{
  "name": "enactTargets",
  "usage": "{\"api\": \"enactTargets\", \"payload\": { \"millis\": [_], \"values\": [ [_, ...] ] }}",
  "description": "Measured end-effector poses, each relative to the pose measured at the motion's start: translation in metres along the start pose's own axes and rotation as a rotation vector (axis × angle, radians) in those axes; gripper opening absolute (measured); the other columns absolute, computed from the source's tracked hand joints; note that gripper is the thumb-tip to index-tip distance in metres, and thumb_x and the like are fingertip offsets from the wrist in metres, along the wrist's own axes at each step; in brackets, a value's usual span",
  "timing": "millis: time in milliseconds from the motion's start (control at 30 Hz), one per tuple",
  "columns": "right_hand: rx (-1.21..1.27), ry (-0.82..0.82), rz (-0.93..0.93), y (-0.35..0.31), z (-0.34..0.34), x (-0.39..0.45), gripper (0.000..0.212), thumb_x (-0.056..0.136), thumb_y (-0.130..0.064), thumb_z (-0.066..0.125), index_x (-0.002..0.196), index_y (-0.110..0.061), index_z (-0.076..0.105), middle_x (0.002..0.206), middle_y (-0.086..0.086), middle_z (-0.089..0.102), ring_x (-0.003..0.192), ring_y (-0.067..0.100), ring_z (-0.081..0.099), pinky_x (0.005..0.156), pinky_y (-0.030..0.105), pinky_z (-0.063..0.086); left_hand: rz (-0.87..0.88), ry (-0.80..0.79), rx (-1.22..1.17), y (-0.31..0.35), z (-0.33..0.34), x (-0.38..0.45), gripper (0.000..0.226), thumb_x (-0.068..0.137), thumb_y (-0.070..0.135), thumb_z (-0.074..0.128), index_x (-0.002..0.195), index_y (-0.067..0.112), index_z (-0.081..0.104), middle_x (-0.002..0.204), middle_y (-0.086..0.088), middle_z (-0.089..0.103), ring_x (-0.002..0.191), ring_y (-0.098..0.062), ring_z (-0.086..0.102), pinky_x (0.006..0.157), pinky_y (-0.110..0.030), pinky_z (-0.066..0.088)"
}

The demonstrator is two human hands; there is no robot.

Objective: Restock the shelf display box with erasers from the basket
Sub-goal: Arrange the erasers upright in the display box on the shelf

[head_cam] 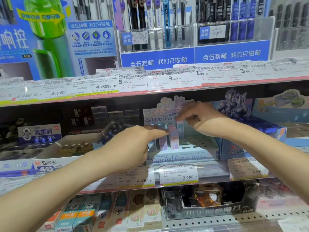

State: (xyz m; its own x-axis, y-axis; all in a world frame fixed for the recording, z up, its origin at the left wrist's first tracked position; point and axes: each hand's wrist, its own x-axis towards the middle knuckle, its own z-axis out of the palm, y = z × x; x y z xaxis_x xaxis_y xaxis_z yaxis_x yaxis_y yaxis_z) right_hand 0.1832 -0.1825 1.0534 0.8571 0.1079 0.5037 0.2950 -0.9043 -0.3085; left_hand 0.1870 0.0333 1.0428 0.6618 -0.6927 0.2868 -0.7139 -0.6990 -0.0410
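A pale blue display box (182, 155) with cartoon characters on its raised back card stands on the middle shelf. Several pastel pink and blue erasers (173, 139) stand upright in its left part; its right part shows bare slotted floor. My right hand (199, 118) pinches the top of a blue eraser (180, 128) at the right end of the row. My left hand (133, 146) reaches in from the left, its straight fingers touching the pink erasers in that row. The basket is out of view.
A white open carton (55, 158) sits left of the display box and a blue box (250, 131) sits to its right. Price tags (178, 174) line the shelf edge below. A shelf of pens (158, 39) hangs overhead, and pencil boxes fill the lower shelf.
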Motion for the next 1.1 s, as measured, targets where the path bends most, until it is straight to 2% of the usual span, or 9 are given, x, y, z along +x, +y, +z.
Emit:
{"api": "enactTargets", "payload": {
  "millis": [167,233,333,433,600,700,833,967,1100],
  "values": [
    [-0.036,-0.057,-0.01,0.003,-0.001,0.005,0.043,0.084,0.01,0.04,0.11,-0.009,0.067,0.119,0.016,0.059,0.116,0.03,0.05,0.084,0.019,0.034,0.015,-0.003,-0.027,-0.001,-0.001,0.001,0.072,0.084,-0.003,0.037,0.137,0.045,0.033,0.145,0.008,0.044,0.076,-0.023,0.055,0.059,-0.014,0.033],
    [-0.045,-0.086,-0.002,0.004,-0.002,0.005,0.037,0.086,0.007,0.043,0.109,-0.008,0.068,0.122,0.016,0.059,0.118,0.03,0.05,0.08,0.017,0.03,0.013,-0.019,-0.068,-0.002,-0.005,0.0,0.072,0.084,-0.003,0.038,0.136,0.046,0.035,0.143,0.01,0.047,0.081,-0.007,0.058,0.051,-0.011,0.035],
    [-0.042,-0.087,0.01,0.004,-0.005,0.005,0.031,0.087,0.003,0.046,0.105,-0.007,0.07,0.118,0.017,0.063,0.113,0.032,0.055,0.082,0.019,0.033,0.007,-0.036,-0.105,-0.002,-0.008,0.0,0.073,0.083,-0.004,0.038,0.135,0.046,0.036,0.135,0.006,0.055,0.06,0.011,0.054,0.045,-0.009,0.034],
    [-0.167,-0.092,0.024,0.001,-0.004,0.002,0.037,0.086,0.004,0.043,0.107,-0.01,0.07,0.116,0.014,0.064,0.107,0.033,0.057,0.092,0.033,0.045,0.0,-0.026,-0.101,-0.001,-0.007,0.001,0.072,0.083,-0.004,0.038,0.134,0.047,0.038,0.134,0.005,0.057,0.043,0.001,0.049,0.047,-0.017,0.038],
    [-0.164,-0.075,0.056,0.0,-0.003,0.002,0.038,0.079,0.013,0.039,0.102,0.002,0.067,0.116,0.027,0.06,0.108,0.04,0.056,0.092,0.047,0.046,0.008,-0.04,-0.079,-0.002,-0.007,0.002,0.072,0.082,-0.005,0.036,0.133,0.046,0.039,0.112,-0.005,0.07,0.049,-0.015,0.051,0.055,-0.031,0.046],
    [-0.062,-0.144,0.135,0.0,-0.005,0.006,0.035,0.085,0.01,0.041,0.109,0.003,0.064,0.095,0.029,0.061,0.087,0.035,0.059,0.076,0.033,0.047,0.024,-0.028,-0.073,-0.001,-0.008,0.002,0.071,0.082,-0.005,0.035,0.133,0.045,0.041,0.111,-0.004,0.071,0.047,-0.013,0.047,0.056,-0.031,0.045],
    [0.002,-0.299,0.177,-0.002,-0.003,0.006,0.043,0.092,-0.018,0.05,0.106,0.023,0.051,0.072,0.012,0.032,0.073,0.021,0.033,0.061,0.028,0.024,0.032,-0.023,-0.091,-0.003,-0.008,0.003,0.072,0.081,-0.004,0.036,0.131,0.047,0.042,0.114,-0.001,0.069,0.042,-0.009,0.042,0.046,-0.018,0.034],
    [-0.083,-0.281,0.12,-0.001,-0.004,0.003,0.032,0.092,-0.003,0.043,0.12,0.004,0.057,0.071,-0.004,0.04,0.079,0.016,0.039,0.061,0.023,0.028,0.047,0.016,-0.126,-0.003,-0.007,0.004,0.07,0.081,-0.004,0.037,0.132,0.044,0.043,0.124,-0.003,0.064,0.043,0.002,0.048,0.045,-0.009,0.035],
    [-0.066,-0.086,0.025,-0.008,-0.005,-0.019,0.054,0.085,0.007,0.036,0.127,-0.022,0.053,0.111,-0.001,0.054,0.102,0.02,0.052,0.083,0.022,0.041,0.04,0.228,-0.262,0.002,-0.002,0.001,0.048,0.082,-0.004,0.041,0.12,0.022,0.057,0.079,0.005,0.062,0.054,0.014,0.048,0.053,-0.004,0.035]
  ]
}}
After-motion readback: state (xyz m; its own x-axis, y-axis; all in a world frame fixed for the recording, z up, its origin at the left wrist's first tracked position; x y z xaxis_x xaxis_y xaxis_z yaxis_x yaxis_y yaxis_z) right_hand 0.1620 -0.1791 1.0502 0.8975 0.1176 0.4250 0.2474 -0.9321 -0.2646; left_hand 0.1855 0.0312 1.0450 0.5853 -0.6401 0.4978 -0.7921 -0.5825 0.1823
